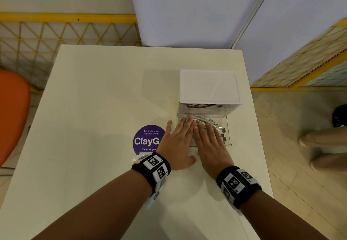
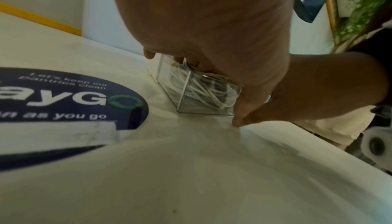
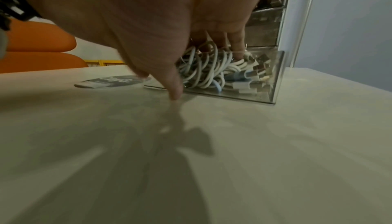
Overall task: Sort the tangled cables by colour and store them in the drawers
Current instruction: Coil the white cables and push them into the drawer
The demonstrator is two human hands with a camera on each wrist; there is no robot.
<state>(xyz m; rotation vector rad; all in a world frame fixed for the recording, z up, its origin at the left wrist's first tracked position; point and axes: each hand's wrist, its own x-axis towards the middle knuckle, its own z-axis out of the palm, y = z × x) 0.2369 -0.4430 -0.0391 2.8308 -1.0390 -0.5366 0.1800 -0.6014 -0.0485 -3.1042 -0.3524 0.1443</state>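
Note:
A clear drawer unit with a white top [image 1: 208, 86] stands on the table. Its bottom drawer [image 1: 228, 136] is pulled out toward me and holds a heap of white cables [image 1: 210, 122] with USB plugs. Dark cables [image 1: 197, 105] show in the drawer above. My left hand [image 1: 178, 138] and right hand [image 1: 208, 138] lie side by side, fingers straight, pressing down on the white cables. From the right wrist, the cable heap [image 3: 212, 70] fills the drawer [image 3: 275, 76] under my fingers [image 3: 237, 43]. The left wrist view shows the cables [image 2: 203, 90] through the clear wall.
The white table [image 1: 93, 108] carries a round purple sticker [image 1: 144, 140] left of the drawer. An orange chair [image 1: 13, 112] stands at the left edge. Yellow mesh railings [image 1: 56, 33] and a pale partition [image 1: 187, 10] lie behind the table. Another person's legs [image 1: 323, 142] are at the right.

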